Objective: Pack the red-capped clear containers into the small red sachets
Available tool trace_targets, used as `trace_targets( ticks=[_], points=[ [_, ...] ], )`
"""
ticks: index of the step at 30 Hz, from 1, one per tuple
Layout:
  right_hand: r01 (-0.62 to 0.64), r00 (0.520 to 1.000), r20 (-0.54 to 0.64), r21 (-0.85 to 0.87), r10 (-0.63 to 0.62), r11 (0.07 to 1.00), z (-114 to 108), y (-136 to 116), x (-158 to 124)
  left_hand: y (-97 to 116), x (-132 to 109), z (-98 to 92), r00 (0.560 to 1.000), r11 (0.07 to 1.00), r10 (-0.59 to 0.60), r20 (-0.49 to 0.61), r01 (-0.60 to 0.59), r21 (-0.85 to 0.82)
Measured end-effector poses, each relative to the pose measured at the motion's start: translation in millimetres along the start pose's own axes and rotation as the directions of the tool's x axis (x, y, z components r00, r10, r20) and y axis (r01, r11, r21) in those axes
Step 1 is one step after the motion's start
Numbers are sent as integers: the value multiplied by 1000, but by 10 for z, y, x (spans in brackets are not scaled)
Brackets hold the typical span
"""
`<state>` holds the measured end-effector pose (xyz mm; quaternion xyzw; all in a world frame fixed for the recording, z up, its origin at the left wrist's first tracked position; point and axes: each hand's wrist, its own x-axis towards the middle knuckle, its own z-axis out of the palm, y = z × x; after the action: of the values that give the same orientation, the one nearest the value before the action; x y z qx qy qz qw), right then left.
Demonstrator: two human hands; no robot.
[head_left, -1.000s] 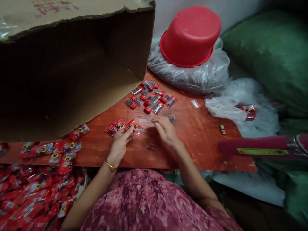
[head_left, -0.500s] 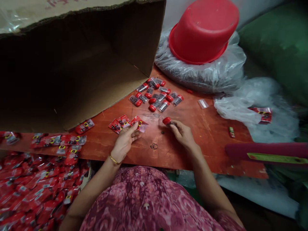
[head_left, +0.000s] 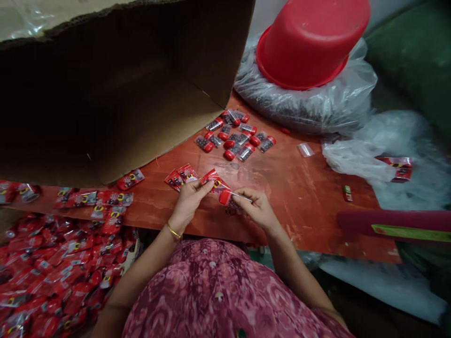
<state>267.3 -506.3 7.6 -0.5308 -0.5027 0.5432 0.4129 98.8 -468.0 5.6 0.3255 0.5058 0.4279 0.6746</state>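
My left hand (head_left: 190,203) pinches the edge of a red printed sachet (head_left: 213,180) above the orange-red wooden board (head_left: 303,206). My right hand (head_left: 255,207) grips a small clear packet with a red cap (head_left: 228,198), whose end meets the sachet's lower edge. Just left of my left fingers lie two more red sachets (head_left: 181,176). Several clear packets of dark beads with red caps (head_left: 234,134) are scattered farther along the board. A separate sachet (head_left: 130,179) lies near the box's edge.
A large cardboard box (head_left: 105,94) covers the board's far left. An upturned red basin (head_left: 310,42) sits on a clear bag of dark beads (head_left: 303,101). Red sachets lie heaped at lower left (head_left: 59,277). Crumpled clear plastic (head_left: 355,157) and a magenta tube (head_left: 394,220) are at right.
My right hand has picked up the red-capped packet and moved left. Its packet now meets the sachet in my left hand. The view has shifted, so the scene sits farther right.
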Motion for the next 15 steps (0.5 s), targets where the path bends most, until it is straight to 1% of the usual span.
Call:
trace_targets(
  ticks=[2, 5, 7, 9, 12, 15],
  points=[
    [1, 1000, -31, -1, -1, 1000, 34, 60, 2, -9, 14, -10, 999, 999, 24, 27, -25, 20],
    [27, 992, -121, -6, -28, 1000, 85, 150, -4, -7, 29, 12, 999, 1000, -13, 44, 14, -10],
    [61, 979, -194, -10, -62, 998, 106, 194, -10, -1, 35, 31, 998, 999, -33, 48, 34, -27],
    [67, 970, -233, 3, -64, 998, 112, 214, -13, 5, 42, 36, 999, 1000, -9, 44, 10, -18],
    [-22, 980, -197, 62, 34, 998, 103, 208, -9, 34, 58, 7, 997, 994, 69, 34, -72, 77],
    [-82, 982, -158, 117, 100, 990, 90, 195, 1, 98, 70, -37, 990, 964, 115, 81, -131, 229]
  ],
)
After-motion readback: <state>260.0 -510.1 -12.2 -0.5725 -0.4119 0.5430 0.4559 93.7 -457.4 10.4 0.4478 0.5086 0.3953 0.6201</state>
